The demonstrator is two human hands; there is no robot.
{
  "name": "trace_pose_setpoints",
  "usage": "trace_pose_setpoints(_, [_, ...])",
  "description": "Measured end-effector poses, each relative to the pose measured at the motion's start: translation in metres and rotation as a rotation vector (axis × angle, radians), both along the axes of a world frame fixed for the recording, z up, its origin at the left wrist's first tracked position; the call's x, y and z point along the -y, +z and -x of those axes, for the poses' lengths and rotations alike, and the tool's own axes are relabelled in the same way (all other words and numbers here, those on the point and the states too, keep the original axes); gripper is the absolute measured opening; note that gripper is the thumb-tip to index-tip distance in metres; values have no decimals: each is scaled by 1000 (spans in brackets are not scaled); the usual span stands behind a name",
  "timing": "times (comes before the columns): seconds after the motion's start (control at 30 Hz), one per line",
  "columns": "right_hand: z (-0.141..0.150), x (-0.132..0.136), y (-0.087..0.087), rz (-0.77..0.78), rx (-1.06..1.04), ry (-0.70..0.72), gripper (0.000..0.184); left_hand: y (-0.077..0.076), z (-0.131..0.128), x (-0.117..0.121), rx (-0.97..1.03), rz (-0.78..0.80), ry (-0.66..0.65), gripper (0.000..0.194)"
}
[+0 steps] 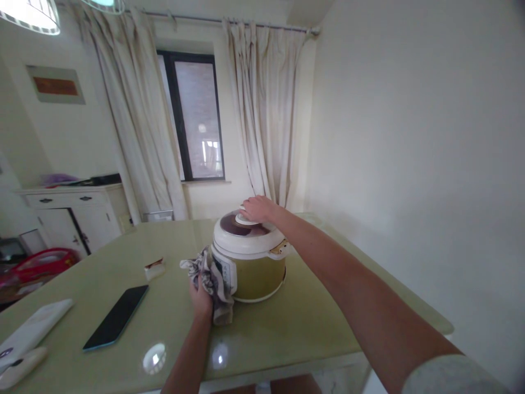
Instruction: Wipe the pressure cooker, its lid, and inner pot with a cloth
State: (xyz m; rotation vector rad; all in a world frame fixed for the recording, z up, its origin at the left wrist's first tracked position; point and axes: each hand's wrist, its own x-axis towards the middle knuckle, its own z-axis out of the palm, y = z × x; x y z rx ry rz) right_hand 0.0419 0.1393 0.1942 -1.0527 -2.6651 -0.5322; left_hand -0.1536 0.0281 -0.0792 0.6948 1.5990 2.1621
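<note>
An electric pressure cooker (259, 273) with a white lid and a gold-coloured body stands upright on the table, its control panel turned to the left. On top of the lid, my right hand (258, 209) is wrapped over the white knob handle (245, 220). At the cooker's left side, my left hand (200, 298) grips a crumpled grey and white cloth (213, 282). Part of the cloth lies against the body beside the control panel, and its lower end hangs to the tabletop. The cloth hides some of my left fingers.
The glossy greenish table (303, 323) carries a dark phone or tablet (117, 317), a small white packet (155, 269), and a white oblong object (35, 331) with a rounded one (22, 365) by it. A wall (410, 137) runs along the right; a white cabinet (74, 213) stands far left.
</note>
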Motion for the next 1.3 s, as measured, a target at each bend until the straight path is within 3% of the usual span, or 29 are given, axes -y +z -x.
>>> trace_pose_setpoints(0.13, [4, -1, 5, -64, 140, 55, 53, 4, 4, 7, 38, 0, -70, 37])
trace_pose_setpoints(0.27, [-1, -1, 11, -64, 222, 85, 52, 4, -4, 22, -99, 24, -126, 44])
trace_pose_setpoints(0.4, [-17, 1, 16, -73, 273, 149, 48, 5, -27, 47, -345, 156, -35, 49])
trace_pose_setpoints(0.5, [-34, 4, 17, -93, 295, 179, 47, 8, -49, 70, -476, 223, -43, 50])
trace_pose_setpoints(0.67, [-61, 9, 21, -123, 364, 239, 49, 4, -88, 101, -642, 178, -97, 42])
trace_pose_setpoints(0.83, [-71, 16, 14, -69, 279, 237, 44, 3, -106, 110, -801, 105, -84, 37])
trace_pose_setpoints(0.9, [-70, 20, 6, -26, 152, 178, 40, 17, -104, 107, -887, 62, -77, 36])
trace_pose_setpoints(0.97, [-67, 21, -4, -3, 4, 130, 37, 39, -103, 101, -999, -13, -21, 35])
trace_pose_setpoints(1.1, [-65, 11, -13, 144, -210, 253, 34, 96, -115, 87, -1334, -150, 113, 39])
trace_pose_setpoints(1.17, [-64, 1, -12, 257, -251, 308, 35, 119, -128, 80, -1596, -230, 46, 42])
trace_pose_setpoints(1.3, [-63, -18, -9, 444, -328, 331, 30, 153, -156, 66, -2132, -362, -304, 46])
